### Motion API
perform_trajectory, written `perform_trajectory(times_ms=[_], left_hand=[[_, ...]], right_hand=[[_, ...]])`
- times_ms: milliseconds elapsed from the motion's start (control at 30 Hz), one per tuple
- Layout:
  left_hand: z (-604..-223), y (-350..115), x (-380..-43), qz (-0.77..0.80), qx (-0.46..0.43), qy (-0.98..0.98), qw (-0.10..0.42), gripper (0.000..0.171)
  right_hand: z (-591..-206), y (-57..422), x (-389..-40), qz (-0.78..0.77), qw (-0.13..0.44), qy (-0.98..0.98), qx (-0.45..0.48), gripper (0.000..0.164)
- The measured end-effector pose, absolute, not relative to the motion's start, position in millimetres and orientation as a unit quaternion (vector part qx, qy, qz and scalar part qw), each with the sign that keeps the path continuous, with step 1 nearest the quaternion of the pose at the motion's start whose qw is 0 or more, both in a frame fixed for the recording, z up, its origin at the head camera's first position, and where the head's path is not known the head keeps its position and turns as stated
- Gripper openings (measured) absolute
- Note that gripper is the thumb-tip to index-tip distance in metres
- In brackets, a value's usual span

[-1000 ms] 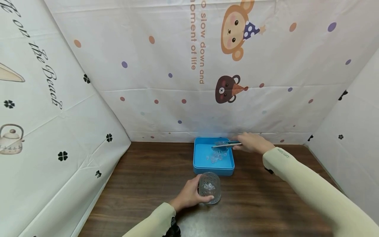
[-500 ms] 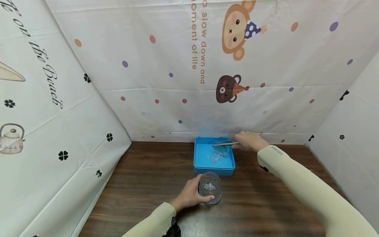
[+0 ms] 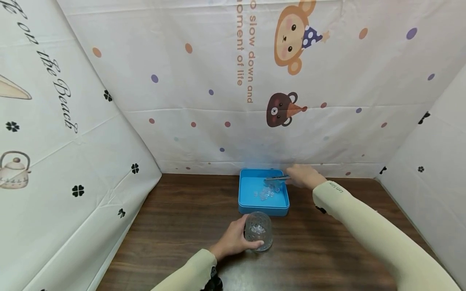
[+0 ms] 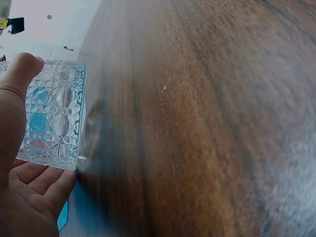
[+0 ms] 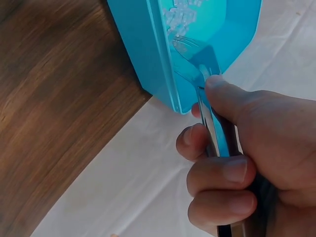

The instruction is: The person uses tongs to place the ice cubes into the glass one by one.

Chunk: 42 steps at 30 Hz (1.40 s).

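Note:
My left hand [image 3: 233, 237] grips a clear, patterned drinking glass [image 3: 263, 238] standing on the table, its thumb and fingers on either side. Some clear pieces lie in the bottom of the glass. Behind it, a square blue box [image 3: 260, 210] holds several small clear ice-like cubes [image 3: 267, 194]. At the box's right side, my right hand [image 3: 305, 176] holds metal tongs [image 3: 277, 178], its fingers curled round the handle. In the right wrist view, the tongs' toothed tips [image 5: 185, 43] reach down to the cubes [image 5: 180, 19]; whether they pinch any is unclear.
The brown wooden table [image 3: 189, 206] ends at a white printed cloth wall [image 3: 196, 141] just behind the box. More cloth walls rise at the left [image 3: 102, 190] and right [image 3: 422, 145].
My right hand has shifted slightly left and lowered the tongs towards the cubes. The tongs' arms, apart earlier, look closer together. My left hand and the glass stay put.

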<state>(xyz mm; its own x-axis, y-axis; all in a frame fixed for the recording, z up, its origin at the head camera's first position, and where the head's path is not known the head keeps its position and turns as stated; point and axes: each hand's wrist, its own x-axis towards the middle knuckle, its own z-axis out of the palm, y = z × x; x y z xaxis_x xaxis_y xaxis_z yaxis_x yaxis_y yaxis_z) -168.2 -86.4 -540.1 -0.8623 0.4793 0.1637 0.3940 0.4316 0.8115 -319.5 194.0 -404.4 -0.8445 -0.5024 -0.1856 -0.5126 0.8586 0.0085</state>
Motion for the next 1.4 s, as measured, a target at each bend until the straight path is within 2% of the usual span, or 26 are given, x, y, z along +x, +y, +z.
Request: perform_trajectory(times_ms=[500, 733, 967, 1133, 1400], left_hand=[[-539, -87, -169, 0.47, 0.258, 0.843, 0.045, 0.076], [-541, -87, -169, 0.466, 0.26, 0.844, 0.042, 0.076], [-540, -87, -168, 0.468, 0.261, 0.843, 0.04, 0.076], [-539, -87, -167, 0.466, 0.259, 0.845, 0.041, 0.076], [-539, -88, -167, 0.469, 0.259, 0.843, 0.042, 0.076]], right_hand=[[-398, 188, -319, 0.006, 0.118, 0.964, -0.238, 0.024], [-399, 185, -317, 0.006, 0.123, 0.968, -0.219, 0.029], [-398, 180, -315, -0.004, 0.127, 0.969, -0.214, 0.011], [-399, 179, -314, -0.009, 0.122, 0.968, -0.217, 0.015], [-400, 179, -313, -0.003, 0.121, 0.969, -0.215, 0.011]])
